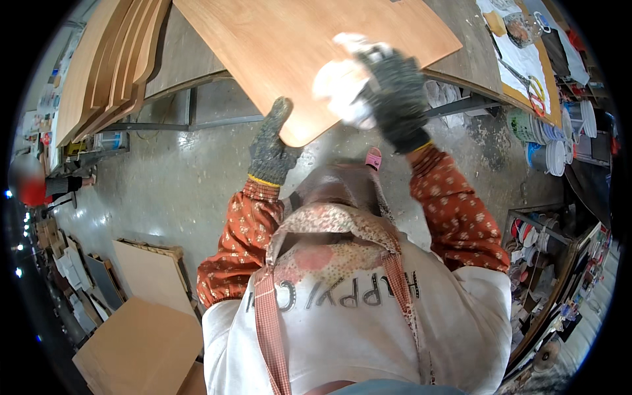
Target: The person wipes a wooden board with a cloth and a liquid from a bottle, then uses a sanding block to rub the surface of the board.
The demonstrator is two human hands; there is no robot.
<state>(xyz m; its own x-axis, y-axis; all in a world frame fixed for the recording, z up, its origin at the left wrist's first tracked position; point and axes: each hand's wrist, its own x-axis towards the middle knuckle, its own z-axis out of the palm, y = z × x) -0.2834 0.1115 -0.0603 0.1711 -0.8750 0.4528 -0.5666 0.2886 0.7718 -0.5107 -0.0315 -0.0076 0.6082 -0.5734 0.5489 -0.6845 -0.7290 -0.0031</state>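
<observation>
A flat, light-brown wooden board (289, 56) lies across the workbench, its rounded near corner sticking out past the edge toward me. My left hand (271, 148), in a dark grey knitted glove, grips the board beside that corner. The thumb rests at the board's edge and the other fingers are partly hidden. My right hand (398, 95), gloved the same way and smeared by motion, holds a crumpled white cloth (345, 85) against or just over the board's right part. Whether the cloth touches the surface cannot be made out.
Several curved wooden panels (108, 66) lean in a stack at the left. Scissors (526, 82) with yellow and red handles lie on the bench's right side, near white buckets (556, 155). Cardboard sheets (141, 342) stand low left. Another person (39, 187) is at the far left.
</observation>
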